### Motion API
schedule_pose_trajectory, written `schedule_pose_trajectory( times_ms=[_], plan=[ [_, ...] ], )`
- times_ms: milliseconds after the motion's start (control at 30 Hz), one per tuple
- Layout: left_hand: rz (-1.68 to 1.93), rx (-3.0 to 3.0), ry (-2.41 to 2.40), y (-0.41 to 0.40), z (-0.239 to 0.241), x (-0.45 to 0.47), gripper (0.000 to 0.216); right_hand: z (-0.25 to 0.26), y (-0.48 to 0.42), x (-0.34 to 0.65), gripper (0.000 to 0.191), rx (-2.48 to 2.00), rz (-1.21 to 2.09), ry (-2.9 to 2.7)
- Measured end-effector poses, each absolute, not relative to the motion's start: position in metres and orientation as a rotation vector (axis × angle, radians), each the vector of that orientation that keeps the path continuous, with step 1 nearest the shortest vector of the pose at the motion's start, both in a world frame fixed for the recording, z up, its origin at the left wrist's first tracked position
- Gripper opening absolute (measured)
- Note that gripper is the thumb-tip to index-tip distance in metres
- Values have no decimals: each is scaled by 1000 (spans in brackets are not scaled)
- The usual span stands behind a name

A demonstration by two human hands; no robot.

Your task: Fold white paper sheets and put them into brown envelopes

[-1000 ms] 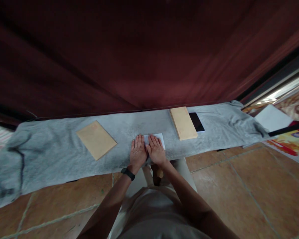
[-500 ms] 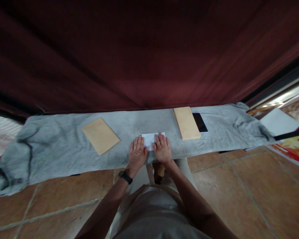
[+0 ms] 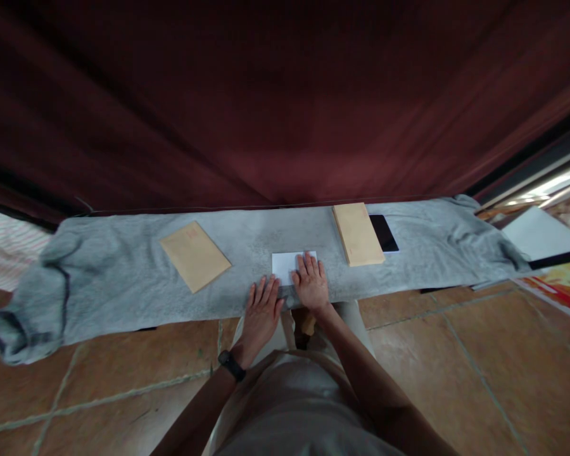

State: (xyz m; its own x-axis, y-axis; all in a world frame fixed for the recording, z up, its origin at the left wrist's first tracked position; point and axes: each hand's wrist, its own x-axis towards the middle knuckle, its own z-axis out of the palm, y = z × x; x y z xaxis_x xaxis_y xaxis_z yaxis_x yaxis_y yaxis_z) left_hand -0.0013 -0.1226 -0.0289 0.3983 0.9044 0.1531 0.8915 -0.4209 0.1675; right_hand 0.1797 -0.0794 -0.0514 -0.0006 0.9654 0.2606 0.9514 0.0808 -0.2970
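Note:
A small white folded paper lies on the grey cloth near the front edge. My right hand rests flat on its right part, fingers spread. My left hand hovers at the cloth's front edge, just left of and below the paper, fingers apart and holding nothing. A black band sits on my left wrist.
A brown envelope lies to the left on the cloth. A stack of brown envelopes lies to the right, beside a dark tablet. A dark red curtain hangs behind. White sheets sit far right. Tiled floor below.
My left hand has slid off the white paper and drawn back toward my body. My right hand stays pressed on the paper's right side. More of the paper shows.

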Motion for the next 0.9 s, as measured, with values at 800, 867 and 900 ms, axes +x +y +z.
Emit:
schedule_pose_trajectory(
  times_ms=[800, 867, 900],
  plan=[
    [351, 2637, 1589, -109, -33, 22, 60, -48, -115, 216, 59, -2026, -72, -1793],
    [347, 2639, 1592, -109, -33, 22, 59, -45, -116, 213, 59, -2024, -60, -1791],
    [343, 2641, 1591, -109, -33, 22, 60, -44, -117, 209, 58, -2006, -42, -1814]
  ],
)
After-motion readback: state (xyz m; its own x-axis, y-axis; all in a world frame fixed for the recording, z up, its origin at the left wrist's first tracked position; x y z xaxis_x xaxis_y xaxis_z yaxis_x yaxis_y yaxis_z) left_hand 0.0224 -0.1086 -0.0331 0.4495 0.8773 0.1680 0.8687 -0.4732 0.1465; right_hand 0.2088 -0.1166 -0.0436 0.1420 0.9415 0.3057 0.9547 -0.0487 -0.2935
